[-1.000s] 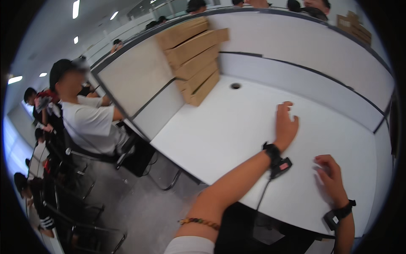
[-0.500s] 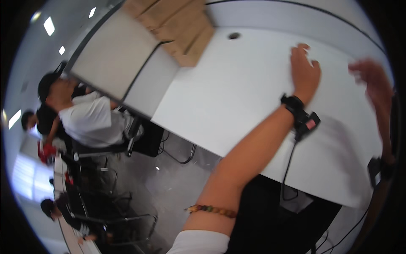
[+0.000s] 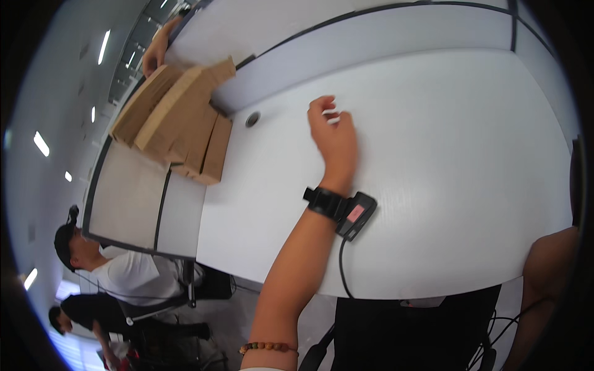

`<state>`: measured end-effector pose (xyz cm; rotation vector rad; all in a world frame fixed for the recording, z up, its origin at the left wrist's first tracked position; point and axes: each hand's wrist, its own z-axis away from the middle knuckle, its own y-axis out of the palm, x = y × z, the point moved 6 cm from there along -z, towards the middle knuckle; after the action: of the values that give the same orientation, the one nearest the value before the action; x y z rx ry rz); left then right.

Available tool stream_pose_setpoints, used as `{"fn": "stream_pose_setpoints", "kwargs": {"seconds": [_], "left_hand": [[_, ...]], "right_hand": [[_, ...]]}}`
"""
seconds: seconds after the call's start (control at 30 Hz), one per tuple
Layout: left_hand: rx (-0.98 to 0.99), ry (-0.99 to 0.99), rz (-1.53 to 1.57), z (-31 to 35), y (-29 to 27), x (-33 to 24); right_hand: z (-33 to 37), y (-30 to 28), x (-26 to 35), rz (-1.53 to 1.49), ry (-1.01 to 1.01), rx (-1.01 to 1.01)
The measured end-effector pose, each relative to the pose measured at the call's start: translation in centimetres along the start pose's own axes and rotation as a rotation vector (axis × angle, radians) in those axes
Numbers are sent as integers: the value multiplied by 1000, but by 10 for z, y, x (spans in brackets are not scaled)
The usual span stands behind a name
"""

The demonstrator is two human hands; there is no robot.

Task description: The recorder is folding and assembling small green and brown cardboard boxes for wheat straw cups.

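My left hand (image 3: 334, 137) lies palm down on the white table (image 3: 445, 154), fingers loosely curled and holding nothing. A black wrist strap with a small black box (image 3: 352, 213) and a dangling cable sits on that wrist. Of my right arm only a stretch of forearm (image 3: 547, 278) shows at the lower right rim; the hand itself is out of the picture. A stack of flat brown cardboard pieces (image 3: 179, 127) leans at the table's far left corner, well left of my left hand.
Another person's hand (image 3: 158, 49) touches the top of the cardboard from behind the grey partition (image 3: 383, 43). A round cable hole (image 3: 252, 119) lies near the stack. A seated person in a white shirt (image 3: 124, 275) is at the lower left, beside chairs.
The view has swung and tilted. My right hand, raised at the right edge before, has left the picture. My left hand stays flat on the table.
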<state>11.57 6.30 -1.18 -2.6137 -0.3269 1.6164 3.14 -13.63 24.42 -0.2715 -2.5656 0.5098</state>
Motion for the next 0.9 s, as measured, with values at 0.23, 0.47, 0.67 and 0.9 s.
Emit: {"fn": "stream_pose_setpoints", "kwargs": {"seconds": [0.23,0.47,0.67,0.9], "left_hand": [[29,-25,12,3,-4,-5],[53,-19,-38,4,0,-8],[73,109,-111,11,3,-17],[97,61,-140,12,2,-24]], "right_hand": [[6,-22,1,57,-3,-28],[15,-42,1,85,0,-59],[20,-54,5,96,0,-87],[17,-63,10,121,-8,-113]]}}
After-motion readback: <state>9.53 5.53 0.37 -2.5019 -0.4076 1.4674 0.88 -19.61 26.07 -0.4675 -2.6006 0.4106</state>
